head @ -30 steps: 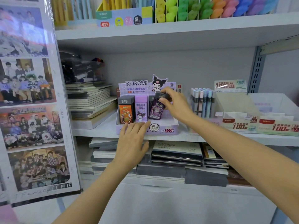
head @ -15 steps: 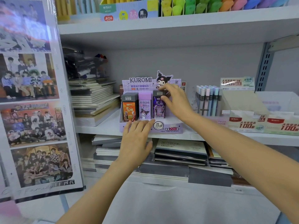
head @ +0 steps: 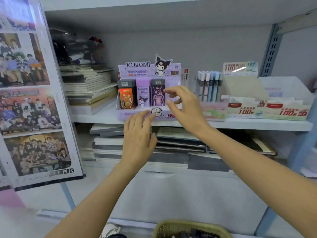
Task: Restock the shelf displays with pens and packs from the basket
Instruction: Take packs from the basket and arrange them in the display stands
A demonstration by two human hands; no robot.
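A purple Kuromi display box (head: 149, 71) stands on the middle shelf (head: 257, 124). Three packs stand upright in it: an orange one (head: 126, 97), a light purple one (head: 142, 94) and a dark purple one (head: 157, 92). My right hand (head: 185, 103) hovers just right of the dark purple pack, fingers spread, holding nothing. My left hand (head: 139, 136) is flat with its fingertips against the display's front lip. A woven basket (head: 171, 226) with dark items inside shows at the bottom edge.
Pastel pens (head: 209, 86) stand in a holder right of the display, beside cardboard lead boxes (head: 267, 109). Stacked notebooks (head: 89, 86) lie at left and on the lower shelf (head: 137, 148). A photo poster board (head: 32, 100) leans at far left.
My right hand set the dark purple pack upright in the display, let it go and drew back to the right. The view tilted down, bringing the basket into sight.
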